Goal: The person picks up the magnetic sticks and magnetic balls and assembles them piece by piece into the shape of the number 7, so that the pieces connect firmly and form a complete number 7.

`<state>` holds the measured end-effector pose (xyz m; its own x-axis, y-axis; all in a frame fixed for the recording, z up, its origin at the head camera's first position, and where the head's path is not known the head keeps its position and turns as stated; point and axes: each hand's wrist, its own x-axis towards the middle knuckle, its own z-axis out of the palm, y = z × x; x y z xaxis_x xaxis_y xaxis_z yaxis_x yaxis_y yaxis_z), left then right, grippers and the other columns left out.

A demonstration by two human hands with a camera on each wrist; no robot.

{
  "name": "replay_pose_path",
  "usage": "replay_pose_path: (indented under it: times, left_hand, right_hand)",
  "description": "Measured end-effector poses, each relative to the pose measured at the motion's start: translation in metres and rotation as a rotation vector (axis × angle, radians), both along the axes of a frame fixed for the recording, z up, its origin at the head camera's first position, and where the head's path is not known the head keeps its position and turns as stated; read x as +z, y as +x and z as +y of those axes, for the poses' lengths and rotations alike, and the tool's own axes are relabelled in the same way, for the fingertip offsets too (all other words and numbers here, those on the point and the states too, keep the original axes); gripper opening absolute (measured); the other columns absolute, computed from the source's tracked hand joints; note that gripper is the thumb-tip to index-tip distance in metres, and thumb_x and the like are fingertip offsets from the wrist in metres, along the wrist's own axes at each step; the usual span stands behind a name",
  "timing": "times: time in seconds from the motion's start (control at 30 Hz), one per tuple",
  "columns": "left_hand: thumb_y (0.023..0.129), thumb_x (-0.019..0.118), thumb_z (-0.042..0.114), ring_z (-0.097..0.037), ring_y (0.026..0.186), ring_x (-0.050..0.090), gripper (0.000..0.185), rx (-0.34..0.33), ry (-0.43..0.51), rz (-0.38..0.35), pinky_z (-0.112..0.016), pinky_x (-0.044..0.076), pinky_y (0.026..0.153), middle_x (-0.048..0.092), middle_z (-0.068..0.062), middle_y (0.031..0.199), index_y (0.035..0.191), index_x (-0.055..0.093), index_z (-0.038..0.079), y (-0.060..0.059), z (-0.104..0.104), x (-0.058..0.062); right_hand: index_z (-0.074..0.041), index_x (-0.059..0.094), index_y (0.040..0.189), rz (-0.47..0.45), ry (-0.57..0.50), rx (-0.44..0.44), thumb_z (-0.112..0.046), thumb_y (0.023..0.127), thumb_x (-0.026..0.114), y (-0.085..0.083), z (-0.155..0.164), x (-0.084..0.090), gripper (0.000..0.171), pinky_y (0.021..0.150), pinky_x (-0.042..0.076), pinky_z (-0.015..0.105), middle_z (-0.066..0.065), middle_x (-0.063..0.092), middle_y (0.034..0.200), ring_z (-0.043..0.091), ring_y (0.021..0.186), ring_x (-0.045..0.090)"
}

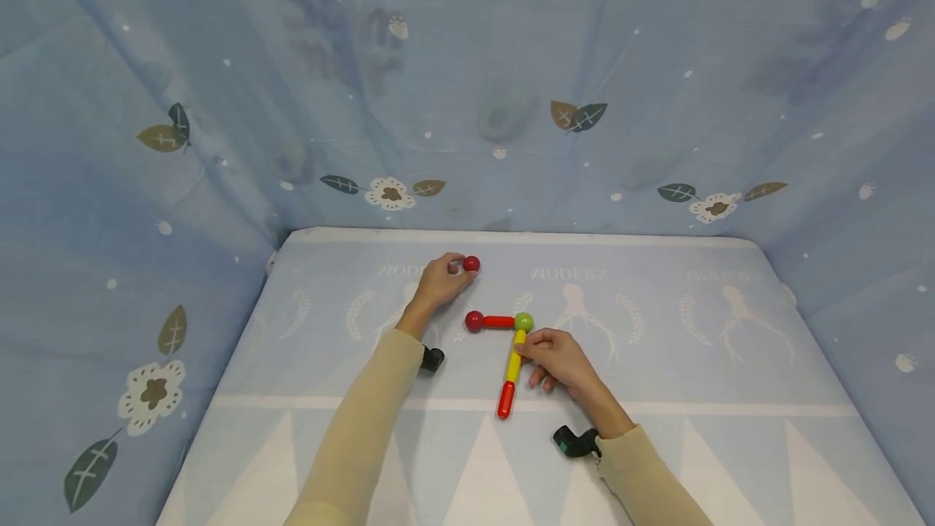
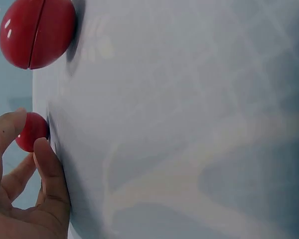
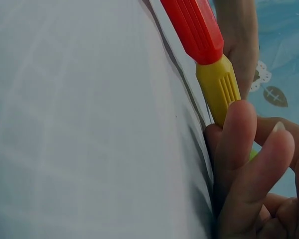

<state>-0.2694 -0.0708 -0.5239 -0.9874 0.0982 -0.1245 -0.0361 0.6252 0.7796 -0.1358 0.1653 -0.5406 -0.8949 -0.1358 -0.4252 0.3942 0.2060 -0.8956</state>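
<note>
My left hand (image 1: 441,282) is at the back of the table, its thumb and fingertip on either side of a red ball (image 1: 471,264). In the left wrist view that ball (image 2: 34,132) sits between the fingertips, close to the tabletop. Nearer lies a joined piece: a second red ball (image 1: 474,321), a short red rod (image 1: 499,321), a green ball (image 1: 523,321) at the corner, then a yellow rod (image 1: 515,354) ending in another red rod (image 1: 505,401). My right hand (image 1: 558,360) pinches the yellow rod from the right; its fingers hide part of it in the right wrist view.
The pale printed tabletop (image 1: 657,331) ends at a blue patterned cloth (image 1: 467,104) that rises behind it and along both sides. Black wrist-worn devices (image 1: 575,441) sit by each forearm, close over the table.
</note>
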Motion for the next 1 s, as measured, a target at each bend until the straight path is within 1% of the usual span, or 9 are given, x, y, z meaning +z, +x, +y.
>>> replay_pose_path:
  times: [0.1,0.33,0.43,0.57,0.7,0.77,0.87,1.0]
  left_hand:
    - [0.093,0.071,0.029,-0.03,0.102,0.058,0.048,0.005,-0.013,0.016,-0.042,0.05,0.089,0.062,-0.017,0.117,0.134,0.06,0.007,0.001,0.002,0.0]
    - [0.095,0.071,0.029,-0.029,0.099,0.056,0.043,0.012,-0.084,0.052,-0.042,0.048,0.085,0.061,-0.015,0.11,0.129,0.062,0.006,-0.001,0.007,-0.001]
    - [0.095,0.07,0.03,-0.028,0.098,0.055,0.041,0.024,-0.082,0.056,-0.043,0.047,0.085,0.06,-0.015,0.108,0.129,0.062,0.007,-0.001,0.006,-0.001]
    - [0.095,0.07,0.031,-0.028,0.099,0.055,0.04,0.026,-0.064,0.052,-0.043,0.049,0.086,0.058,-0.014,0.111,0.128,0.063,0.009,0.004,-0.001,0.001]
    - [0.094,0.073,0.031,-0.027,0.1,0.057,0.04,-0.002,-0.048,0.064,-0.04,0.051,0.083,0.059,-0.013,0.111,0.127,0.064,0.011,0.019,-0.009,0.009]
    - [0.093,0.073,0.032,-0.026,0.1,0.059,0.04,-0.024,-0.035,0.077,-0.04,0.052,0.082,0.06,-0.011,0.111,0.126,0.064,0.012,0.03,-0.013,0.014]
    - [0.093,0.074,0.033,-0.024,0.1,0.062,0.04,-0.068,-0.014,0.097,-0.04,0.053,0.082,0.062,-0.009,0.111,0.126,0.065,0.012,0.051,-0.018,0.022]
    - [0.092,0.074,0.034,-0.022,0.098,0.062,0.04,-0.124,0.008,0.107,-0.039,0.053,0.079,0.062,-0.005,0.11,0.126,0.066,0.015,0.083,-0.024,0.03]
  right_hand:
    - [0.0,0.063,0.105,-0.002,-0.004,0.0,-0.028,0.09,0.077,0.0,0.001,0.0,0.035,0.04,0.045,0.027,0.011,0.07,0.086,0.021,0.047,0.062]
    - [0.0,0.062,0.107,0.005,-0.01,-0.004,-0.028,0.09,0.077,0.0,0.002,-0.002,0.036,0.04,0.045,0.027,0.012,0.071,0.087,0.021,0.047,0.063]
    - [0.0,0.062,0.106,0.008,-0.014,-0.001,-0.029,0.089,0.077,0.0,0.001,-0.001,0.036,0.04,0.046,0.027,0.012,0.071,0.087,0.021,0.047,0.063]
    - [-0.001,0.063,0.104,0.014,-0.013,0.002,-0.03,0.088,0.078,0.001,0.0,-0.001,0.036,0.04,0.045,0.027,0.012,0.071,0.085,0.022,0.047,0.063]
    - [-0.001,0.063,0.104,0.02,-0.008,0.002,-0.031,0.088,0.078,0.001,0.0,-0.002,0.037,0.04,0.045,0.028,0.011,0.07,0.084,0.022,0.047,0.063]
    - [-0.001,0.063,0.104,0.02,-0.006,0.002,-0.031,0.088,0.078,0.001,0.0,-0.002,0.037,0.04,0.045,0.028,0.011,0.07,0.085,0.022,0.047,0.063]
    - [-0.001,0.063,0.104,0.021,-0.007,0.002,-0.031,0.089,0.078,0.001,0.001,-0.001,0.037,0.04,0.045,0.028,0.011,0.071,0.085,0.022,0.047,0.062]
    - [-0.001,0.063,0.105,0.017,-0.007,0.003,-0.03,0.089,0.078,0.002,0.001,0.001,0.036,0.04,0.045,0.028,0.011,0.071,0.085,0.022,0.047,0.062]
